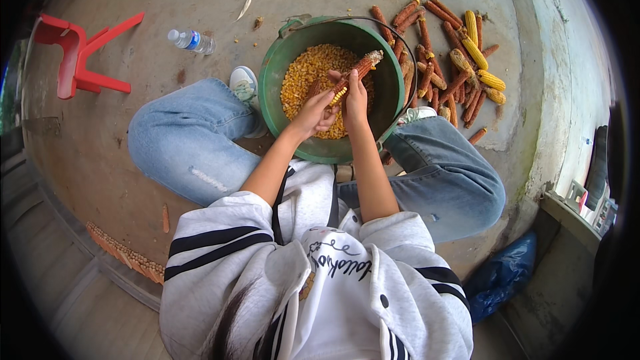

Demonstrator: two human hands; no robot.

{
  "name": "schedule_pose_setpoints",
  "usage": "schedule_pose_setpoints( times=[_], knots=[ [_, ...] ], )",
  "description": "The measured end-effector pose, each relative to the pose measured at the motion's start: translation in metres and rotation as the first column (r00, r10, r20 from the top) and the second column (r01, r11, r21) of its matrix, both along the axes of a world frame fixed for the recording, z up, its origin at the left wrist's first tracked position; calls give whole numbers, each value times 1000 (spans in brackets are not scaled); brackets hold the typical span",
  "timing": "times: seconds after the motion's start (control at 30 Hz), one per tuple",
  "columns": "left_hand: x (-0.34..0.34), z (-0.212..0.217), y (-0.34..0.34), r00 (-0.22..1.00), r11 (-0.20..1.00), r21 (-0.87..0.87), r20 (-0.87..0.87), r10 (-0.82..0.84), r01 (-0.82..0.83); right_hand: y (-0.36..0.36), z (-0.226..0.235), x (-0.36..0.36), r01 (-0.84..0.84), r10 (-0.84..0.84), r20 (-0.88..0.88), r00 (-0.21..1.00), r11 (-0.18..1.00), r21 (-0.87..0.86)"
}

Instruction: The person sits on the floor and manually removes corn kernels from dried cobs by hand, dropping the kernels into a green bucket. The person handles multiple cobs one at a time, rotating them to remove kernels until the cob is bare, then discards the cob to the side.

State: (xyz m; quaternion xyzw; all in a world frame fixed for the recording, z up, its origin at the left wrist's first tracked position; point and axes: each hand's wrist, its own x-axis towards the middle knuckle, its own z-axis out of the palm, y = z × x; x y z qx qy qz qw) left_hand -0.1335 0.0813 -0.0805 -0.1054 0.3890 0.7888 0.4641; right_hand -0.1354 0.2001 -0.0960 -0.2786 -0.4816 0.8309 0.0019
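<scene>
Over a green bucket (270, 83) between my knees, both my hands grip one ear of corn (363, 67). Most of that ear is bare reddish cob, with a strip of yellow kernels left near its lower end. My left hand (317, 112) closes around the lower end, fingers at the kernels. Higher up, my right hand (355, 99) is wrapped around the ear, thumb along it. Loose yellow kernels (303, 70) cover the bucket's bottom beneath my hands. Part of another reddish cob shows among them, beside my left hand.
Right of the bucket lies a pile of bare cobs (456, 83) with several yellow ears (475, 53). A thin dark handle (407, 47) arcs over the bucket's right side. A water bottle (192, 41) and a red plastic stool (83, 60) lie at left. A blue plastic bag (503, 277) sits lower right.
</scene>
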Motion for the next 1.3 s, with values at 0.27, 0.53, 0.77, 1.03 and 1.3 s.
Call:
schedule_pose_setpoints(
  times=[0.27,0.53,0.77,1.03,1.3],
  knots=[
    [5,11,0,998,999,24,-58,30,-28,6,4,-1,-57,91,125,988,967,-250],
    [0,4,-4,992,980,-197,-116,-43,19,3,-7,1,43,-25,106,994,985,-170],
    [2,-40,-2,424,686,-552,-826,-371,-474,-13,-6,0,-8,8,35,999,1000,0],
    [-11,-18,-9,797,591,-769,-507,-329,-245,-25,-8,3,-97,107,-64,992,984,150],
    [-7,-25,-8,727,719,-616,-648,-228,-323,-7,-9,3,89,-103,145,984,991,100]
  ],
)
